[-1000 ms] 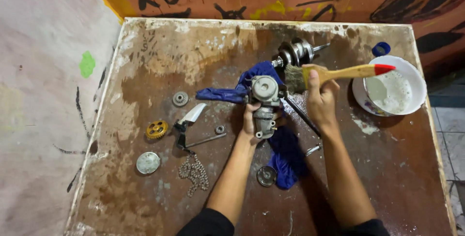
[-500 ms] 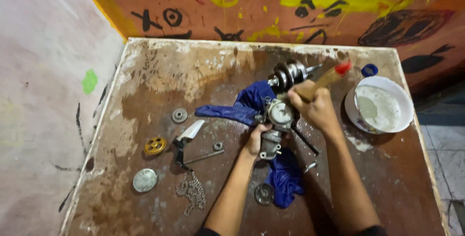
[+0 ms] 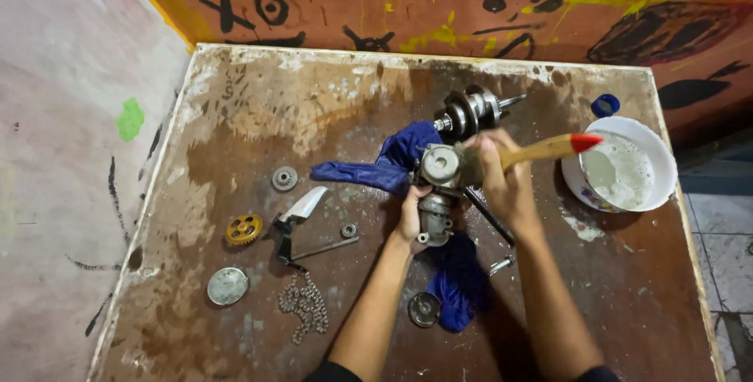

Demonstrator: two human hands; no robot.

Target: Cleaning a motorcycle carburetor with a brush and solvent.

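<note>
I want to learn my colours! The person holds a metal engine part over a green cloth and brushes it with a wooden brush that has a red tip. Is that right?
Nearly. The cloth is blue, not green; the head view shows it. The rest holds: the left hand grips the metal engine part over it, and the right hand works the wooden brush with its red tip.

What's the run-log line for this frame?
left hand: holds metal part | right hand: brush on part | bowl right | rag under

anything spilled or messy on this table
Yes: a whitish splash lies on the brown table just beside the white bowl of cloudy liquid. Small parts lie scattered left of the left hand: a yellow gear and a chain.
</note>
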